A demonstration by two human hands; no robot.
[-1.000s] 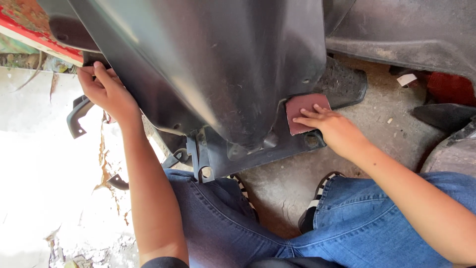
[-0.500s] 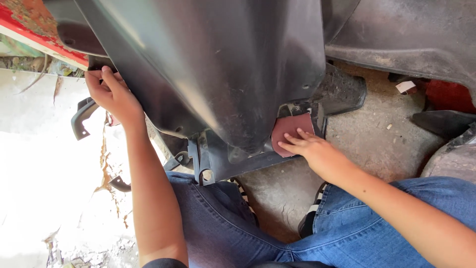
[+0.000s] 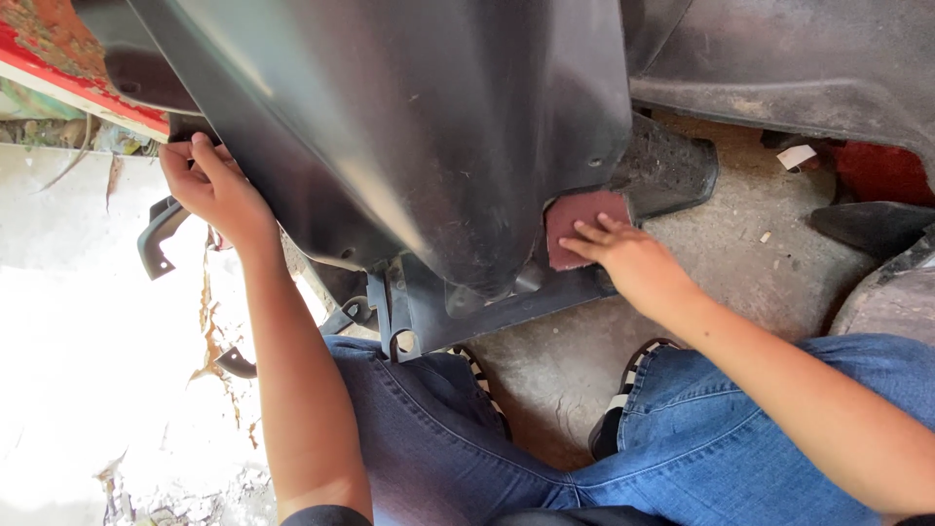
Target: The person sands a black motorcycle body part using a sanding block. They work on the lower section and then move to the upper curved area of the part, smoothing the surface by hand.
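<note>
Sandpaper [image 3: 582, 226]: 1 sheet, right hand [image 3: 633, 261] pressing, apparently.

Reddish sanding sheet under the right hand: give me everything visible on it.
The sanding sheet is a small, roughly square, dull reddish-brown piece with a matte, gritty look. It lies flat against the lower right edge of the large dark glossy panel. The right hand presses its fingertips on the sheet's lower right part, covering that corner.
</note>
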